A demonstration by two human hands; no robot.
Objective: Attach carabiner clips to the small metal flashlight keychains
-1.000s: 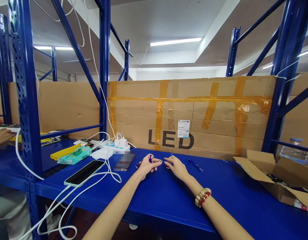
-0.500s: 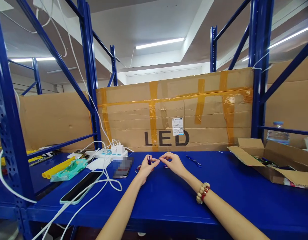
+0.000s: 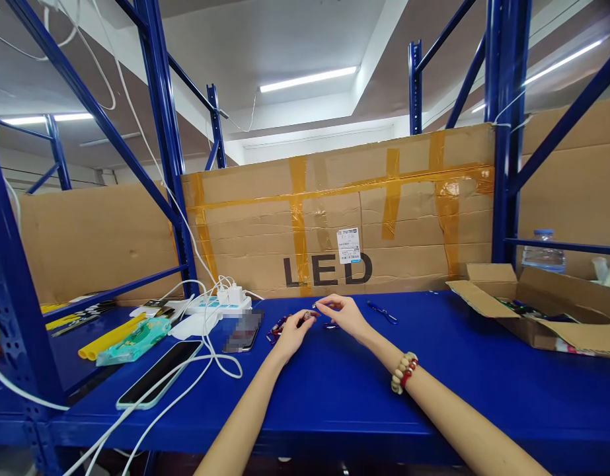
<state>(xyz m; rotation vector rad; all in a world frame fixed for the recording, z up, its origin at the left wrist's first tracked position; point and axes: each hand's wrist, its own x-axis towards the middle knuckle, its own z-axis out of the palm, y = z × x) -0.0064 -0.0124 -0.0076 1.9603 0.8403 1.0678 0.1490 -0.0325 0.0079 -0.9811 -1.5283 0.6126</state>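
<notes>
Both my hands meet at the far middle of the blue table (image 3: 334, 396). My left hand (image 3: 295, 328) is closed in a pinch round a small dark part with a silvery tip. My right hand (image 3: 343, 314), with a bead bracelet (image 3: 404, 372) on its wrist, pinches something tiny that I cannot make out, fingertips close to the left hand's. Several small dark red and blue parts (image 3: 275, 328) lie on the table just left of my left hand. A blue pen-like piece (image 3: 382, 311) lies to the right of my right hand.
A taped cardboard sheet marked LED (image 3: 334, 218) walls the back. An open cardboard box (image 3: 527, 311) sits at the right, a water bottle (image 3: 543, 251) behind it. On the left lie a phone (image 3: 158, 373) with white cables, a power strip (image 3: 220, 303), a tissue pack (image 3: 131, 339) and yellow tubes (image 3: 106, 336). Blue rack posts stand on both sides.
The view has swung to the right. My hands have drawn closer, fingertips nearly together. The blue part that stood upright in my left hand now lies lower in the pinch.
</notes>
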